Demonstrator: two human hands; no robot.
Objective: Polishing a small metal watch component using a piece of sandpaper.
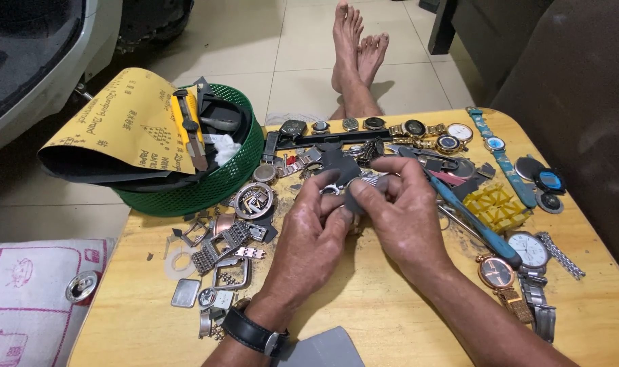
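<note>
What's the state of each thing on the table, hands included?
left hand: pinching a small metal watch part
right hand: pressing a dark grey scrap against it
green basket: upright, full
sandpaper sheet: curled over basket rim
blue-handled tool: lying flat
rose-gold watch: face up

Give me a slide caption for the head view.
Both hands rub a small metal part with dark sandpaper over a watch-strewn table.
</note>
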